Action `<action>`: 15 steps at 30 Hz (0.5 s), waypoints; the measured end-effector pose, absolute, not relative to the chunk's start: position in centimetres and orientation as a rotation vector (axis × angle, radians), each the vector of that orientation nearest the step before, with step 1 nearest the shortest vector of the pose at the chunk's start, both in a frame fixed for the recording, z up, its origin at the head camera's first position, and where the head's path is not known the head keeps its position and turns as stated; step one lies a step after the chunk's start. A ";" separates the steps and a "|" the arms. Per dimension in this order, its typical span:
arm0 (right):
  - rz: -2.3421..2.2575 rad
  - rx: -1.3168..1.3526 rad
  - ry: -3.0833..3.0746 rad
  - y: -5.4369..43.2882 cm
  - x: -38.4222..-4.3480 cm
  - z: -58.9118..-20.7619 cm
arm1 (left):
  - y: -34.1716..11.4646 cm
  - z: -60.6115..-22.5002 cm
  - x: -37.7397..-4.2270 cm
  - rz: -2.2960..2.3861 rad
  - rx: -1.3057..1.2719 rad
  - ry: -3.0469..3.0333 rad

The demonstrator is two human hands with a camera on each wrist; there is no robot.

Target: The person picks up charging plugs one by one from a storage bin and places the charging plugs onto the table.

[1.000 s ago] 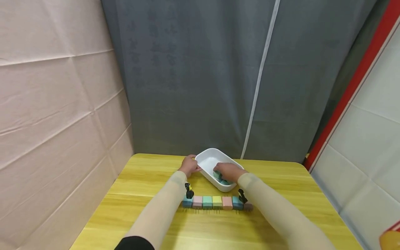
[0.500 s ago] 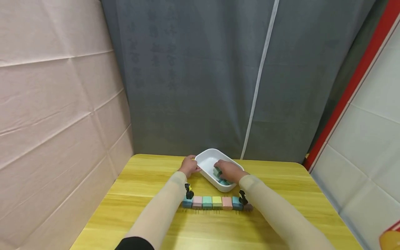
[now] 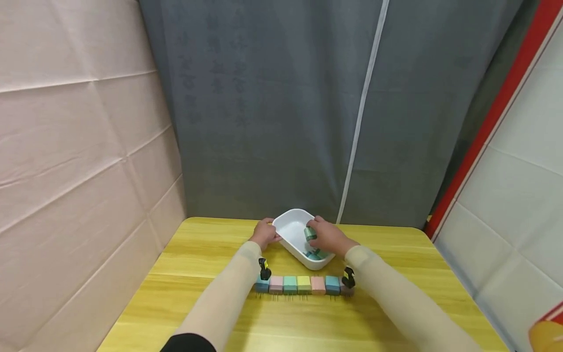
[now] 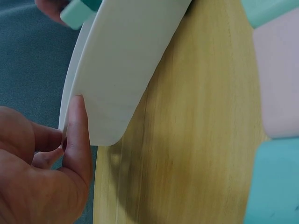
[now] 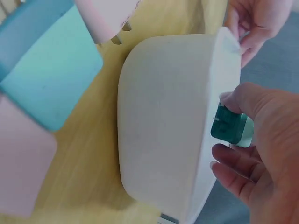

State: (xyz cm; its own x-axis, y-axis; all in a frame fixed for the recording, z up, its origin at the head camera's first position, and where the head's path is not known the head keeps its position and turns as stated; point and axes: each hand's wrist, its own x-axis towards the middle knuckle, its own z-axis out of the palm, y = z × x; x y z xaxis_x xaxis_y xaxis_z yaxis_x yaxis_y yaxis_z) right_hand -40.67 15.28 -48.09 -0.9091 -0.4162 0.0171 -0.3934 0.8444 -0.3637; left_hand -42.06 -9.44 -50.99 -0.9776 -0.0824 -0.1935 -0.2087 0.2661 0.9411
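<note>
A white plastic tub (image 3: pixel 292 226) sits on the far part of the table, set at a slant. My left hand (image 3: pixel 265 234) holds its left rim; the left wrist view shows thumb and fingers pinching the tub edge (image 4: pixel 119 70). Above the inside of the tub, my right hand (image 3: pixel 330 238) pinches a small green block (image 3: pixel 310 233) between thumb and fingertips. Thin metal pins show on that block (image 5: pixel 230 125) in the right wrist view. Several more green blocks (image 3: pixel 315 254) lie at the tub's near end, partly hidden by the right hand.
A row of coloured blocks (image 3: pixel 304 285) with thin prongs toward me stands in front of the tub, between my forearms. The wooden table (image 3: pixel 206 283) ends at a grey curtain (image 3: pixel 264 146). A pale cloth wall (image 3: pixel 88 195) stands on the left.
My right hand has lifted up and back a little, with the green block raised from the others in the tub. The left hand keeps its hold on the rim.
</note>
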 end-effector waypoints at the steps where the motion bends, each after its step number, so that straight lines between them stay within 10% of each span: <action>1: -0.573 -0.641 2.955 15.5 -40.4 -47.8 | -9.5 -51.0 -42.0 1.815 -0.281 2.419; 15: -0.516 -0.756 2.984 20.9 -34.7 -44.8 | -9.5 -50.9 -42.1 1.807 -0.281 2.407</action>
